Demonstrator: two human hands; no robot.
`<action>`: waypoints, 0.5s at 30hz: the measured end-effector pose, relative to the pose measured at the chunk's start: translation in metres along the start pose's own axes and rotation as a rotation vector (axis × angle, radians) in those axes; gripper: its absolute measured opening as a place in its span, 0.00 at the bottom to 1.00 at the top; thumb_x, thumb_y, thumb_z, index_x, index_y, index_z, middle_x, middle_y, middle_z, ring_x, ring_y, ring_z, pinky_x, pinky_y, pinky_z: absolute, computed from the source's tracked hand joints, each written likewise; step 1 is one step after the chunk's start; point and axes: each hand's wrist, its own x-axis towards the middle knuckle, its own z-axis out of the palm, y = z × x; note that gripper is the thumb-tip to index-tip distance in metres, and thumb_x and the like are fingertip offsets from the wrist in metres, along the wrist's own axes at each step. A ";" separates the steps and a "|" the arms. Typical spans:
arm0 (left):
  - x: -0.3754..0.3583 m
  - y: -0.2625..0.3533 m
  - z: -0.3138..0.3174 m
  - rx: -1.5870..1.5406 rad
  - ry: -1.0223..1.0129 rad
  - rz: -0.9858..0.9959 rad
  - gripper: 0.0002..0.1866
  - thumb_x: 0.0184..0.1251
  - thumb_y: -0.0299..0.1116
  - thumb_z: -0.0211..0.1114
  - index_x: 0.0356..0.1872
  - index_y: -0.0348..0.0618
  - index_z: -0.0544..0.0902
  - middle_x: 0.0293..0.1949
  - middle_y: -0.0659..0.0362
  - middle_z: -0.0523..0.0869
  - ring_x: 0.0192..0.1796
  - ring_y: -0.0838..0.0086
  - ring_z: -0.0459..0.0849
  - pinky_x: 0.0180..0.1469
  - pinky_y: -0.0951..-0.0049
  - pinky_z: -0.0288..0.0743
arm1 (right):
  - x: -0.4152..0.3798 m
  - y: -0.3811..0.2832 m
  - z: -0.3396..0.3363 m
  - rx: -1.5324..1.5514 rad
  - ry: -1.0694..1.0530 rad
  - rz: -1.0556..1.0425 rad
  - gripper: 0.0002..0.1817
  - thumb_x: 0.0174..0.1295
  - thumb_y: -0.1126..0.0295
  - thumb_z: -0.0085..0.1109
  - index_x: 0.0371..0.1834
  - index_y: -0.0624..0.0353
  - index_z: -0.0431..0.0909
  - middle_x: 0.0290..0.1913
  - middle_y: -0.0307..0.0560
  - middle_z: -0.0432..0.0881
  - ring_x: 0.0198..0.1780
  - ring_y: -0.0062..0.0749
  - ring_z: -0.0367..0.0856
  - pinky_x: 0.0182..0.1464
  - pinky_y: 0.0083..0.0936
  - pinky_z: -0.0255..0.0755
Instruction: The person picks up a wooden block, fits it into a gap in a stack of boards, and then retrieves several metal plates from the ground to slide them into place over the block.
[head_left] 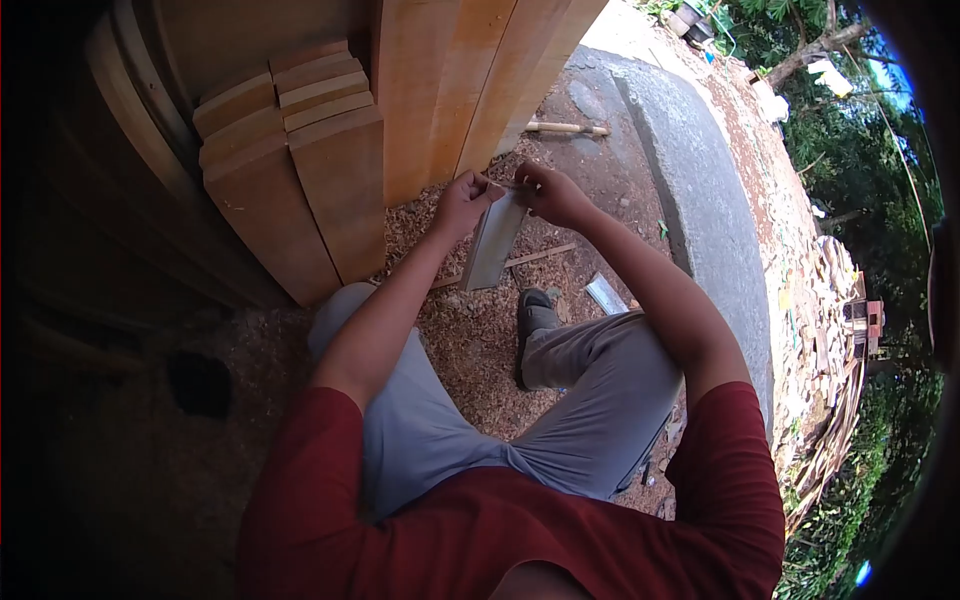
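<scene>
A greyish flat board (492, 248) stands tilted on the shavings in front of me, its upper end between my two hands. At the left corner of that end, my left hand (462, 207) is closed in a pinch. My right hand (553, 196) has its fingers curled together at the right corner. Something thin and pale seems to run between the fingertips, too small to name. Whether the fingers grip this or the board's edge I cannot make out. A thin wooden strip (541, 255) lies on the ground just behind the board.
Stacked thick planks (330, 185) stand at the left, beside tall upright boards (440, 95). A wooden stick (567, 129) and a pale metallic-looking piece (606, 295) lie on the ground. My shoe (538, 315) rests among wood shavings. A concrete kerb (700, 165) curves along the right.
</scene>
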 end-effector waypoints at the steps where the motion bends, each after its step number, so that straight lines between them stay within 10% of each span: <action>1: -0.001 0.004 -0.003 0.025 0.026 0.024 0.10 0.80 0.31 0.72 0.47 0.39 0.80 0.38 0.62 0.90 0.41 0.86 0.84 0.42 0.78 0.77 | 0.004 0.003 0.002 -0.053 0.066 -0.067 0.17 0.65 0.71 0.71 0.56 0.58 0.82 0.45 0.57 0.90 0.51 0.53 0.91 0.54 0.43 0.83; 7: -0.014 0.048 -0.016 0.734 0.292 0.355 0.12 0.84 0.31 0.65 0.60 0.36 0.79 0.48 0.52 0.91 0.51 0.67 0.91 0.57 0.68 0.84 | 0.056 -0.022 0.006 -0.013 0.055 -0.262 0.10 0.66 0.74 0.69 0.49 0.62 0.85 0.46 0.58 0.90 0.52 0.53 0.90 0.54 0.41 0.82; 15: -0.056 0.136 -0.030 0.848 0.440 0.793 0.15 0.90 0.38 0.54 0.60 0.35 0.80 0.65 0.46 0.82 0.67 0.59 0.83 0.70 0.59 0.78 | 0.153 -0.018 0.060 0.008 0.166 -0.567 0.11 0.67 0.73 0.67 0.52 0.58 0.84 0.44 0.57 0.88 0.50 0.60 0.87 0.52 0.47 0.80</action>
